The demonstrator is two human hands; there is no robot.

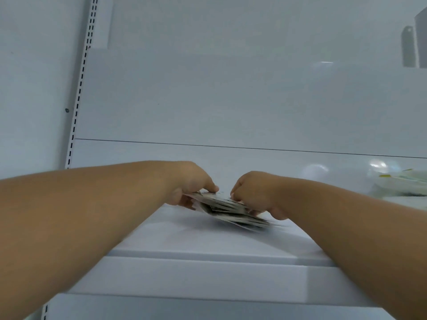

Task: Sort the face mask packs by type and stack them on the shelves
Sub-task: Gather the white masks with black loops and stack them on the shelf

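- Right now I see both bare forearms reaching forward over a white shelf [208, 241], wrists bent down so the hands meet near its middle.
- My left hand [191, 185] grasps the left end of a stack of face mask packs [228, 210], thumb lying on top and the other fingers tucked underneath.
- My right hand [251, 192] clutches the right end of the same stack, knuckles up and fingers curled over the top edge, with a fingertip showing below.
- The stack sits fanned and tilted, its left end raised and its right end lower, close above the shelf surface; I cannot tell whether the low edge touches it. The picture is blurred there, so I cannot read any printing on the packs.
- Another pile of packs [402, 183] with pale wrappers and a bit of yellow lies on the same shelf at the far right, well apart from my hands.
- A slotted upright rail [79, 93] runs up the left side of the white back panel [231, 93].
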